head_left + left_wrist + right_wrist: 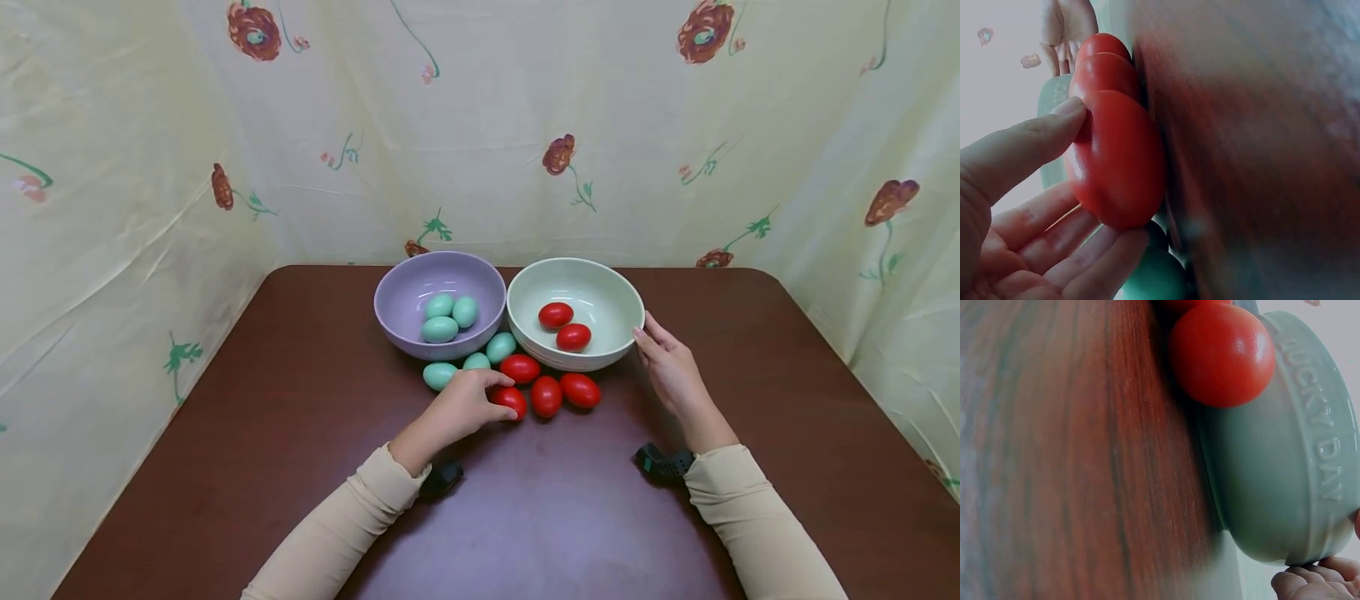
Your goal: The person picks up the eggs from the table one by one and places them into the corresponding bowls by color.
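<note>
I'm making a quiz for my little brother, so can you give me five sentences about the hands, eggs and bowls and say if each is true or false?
1. The purple bowl has three mint-green eggs inside. True.
2. The left hand holds a red egg between its thumb and fingers. True.
3. The right hand holds the purple bowl. False: the right hand holds the pale green bowl at its rim.
4. All the red eggs are inside the pale green bowl. False: two are inside and four are outside it.
5. The pale green bowl has raised letters on its side. True.
</note>
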{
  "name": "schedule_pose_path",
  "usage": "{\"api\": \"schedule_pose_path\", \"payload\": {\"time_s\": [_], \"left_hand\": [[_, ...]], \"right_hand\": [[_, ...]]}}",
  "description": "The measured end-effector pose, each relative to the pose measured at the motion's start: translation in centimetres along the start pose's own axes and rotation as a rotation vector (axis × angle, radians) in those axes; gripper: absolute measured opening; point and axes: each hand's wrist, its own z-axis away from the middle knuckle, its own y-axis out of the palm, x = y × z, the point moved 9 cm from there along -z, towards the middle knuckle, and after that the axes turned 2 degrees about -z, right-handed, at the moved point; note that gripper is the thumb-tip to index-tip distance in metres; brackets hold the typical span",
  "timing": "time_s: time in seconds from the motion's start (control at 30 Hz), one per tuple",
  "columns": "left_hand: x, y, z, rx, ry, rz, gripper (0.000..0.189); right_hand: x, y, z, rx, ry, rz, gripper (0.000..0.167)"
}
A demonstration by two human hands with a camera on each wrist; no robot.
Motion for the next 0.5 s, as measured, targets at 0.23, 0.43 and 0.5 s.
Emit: {"api": "schedule_pose_path", "payload": {"time_s": [0.23,0.43,0.5], "left_hand": [[0.03,-0.10,0.04,-0.008,0.003,0.028,0.040],[0.20,0.02,0.03,-0.017,-0.007,0.018,0.039],[0.21,0.03,0.02,-0.022,-0.003,0.014,0.038]], "right_hand": [[0.04,0.03,-0.11,-0.011,-0.002,-0.002,0.066],[-0.06,0.02,-0.05,-0.008,-0.002,-0.013,0.069],[-0.02,0.04,-0.07,-0.005,-0.010,-0.022,0.069]]}}
